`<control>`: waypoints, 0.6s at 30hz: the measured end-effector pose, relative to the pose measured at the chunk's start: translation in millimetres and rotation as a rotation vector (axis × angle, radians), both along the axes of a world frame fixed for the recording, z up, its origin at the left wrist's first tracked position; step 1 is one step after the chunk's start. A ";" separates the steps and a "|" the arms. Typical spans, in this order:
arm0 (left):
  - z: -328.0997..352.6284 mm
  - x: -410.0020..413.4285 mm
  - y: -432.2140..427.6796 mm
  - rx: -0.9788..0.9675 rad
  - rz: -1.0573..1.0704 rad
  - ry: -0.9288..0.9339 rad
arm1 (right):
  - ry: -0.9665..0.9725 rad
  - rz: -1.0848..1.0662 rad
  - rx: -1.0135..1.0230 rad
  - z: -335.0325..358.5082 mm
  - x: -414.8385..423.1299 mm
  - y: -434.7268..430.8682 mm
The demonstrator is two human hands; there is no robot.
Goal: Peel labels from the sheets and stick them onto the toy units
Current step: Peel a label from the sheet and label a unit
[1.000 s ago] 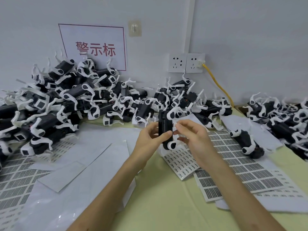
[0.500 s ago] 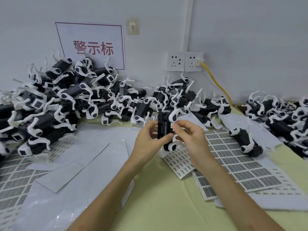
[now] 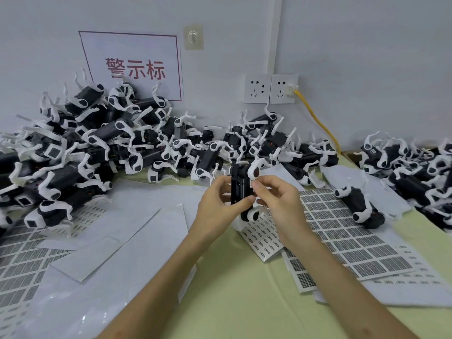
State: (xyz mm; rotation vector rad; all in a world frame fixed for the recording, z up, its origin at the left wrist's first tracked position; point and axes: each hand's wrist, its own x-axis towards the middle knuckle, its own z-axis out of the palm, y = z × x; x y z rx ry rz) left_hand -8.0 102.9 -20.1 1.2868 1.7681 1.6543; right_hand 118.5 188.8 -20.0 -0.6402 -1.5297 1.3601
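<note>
The left hand [image 3: 217, 201] grips a black and white toy unit [image 3: 241, 192], thumb in front and fingers curled round the back. The toy unit stands upright, up off the counter [image 3: 244, 289]. The right hand [image 3: 281, 199] is close at 3 o'clock. Its thumb and first finger pinch a tiny white label [image 3: 252, 184] right at the toy unit's edge. I cannot tell if the label is stuck down.

Under the hands, at 5 o'clock, lie the label sheets [image 3: 347, 231], with rows of little dark labels. A loose toy [image 3: 359, 206] lies on its side on them, at 3 o'clock. At 8 o'clock lie plain white sheets [image 3: 122, 241].

At 10 o'clock a big pile of toys [image 3: 97, 148] leans on the wall. A smaller pile [image 3: 415, 165] sits at 2 o'clock. On the wall at 11 o'clock hangs a sign [image 3: 132, 67] with red writing. At 12 o'clock are two sockets [image 3: 270, 88], and a yellow cable [image 3: 318, 121] runs down from one.
</note>
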 end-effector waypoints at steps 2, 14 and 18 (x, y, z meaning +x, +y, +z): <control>0.0 -0.2 -0.3 0.000 0.002 0.001 | 0.008 -0.008 -0.008 -1.0 -0.9 -0.8; 1.7 0.9 -2.0 0.007 -0.005 0.021 | 0.002 -0.034 0.019 -1.6 -2.1 -2.7; 1.2 0.5 -1.9 0.018 -0.013 0.033 | -0.011 -0.052 0.051 -1.7 -1.9 -2.8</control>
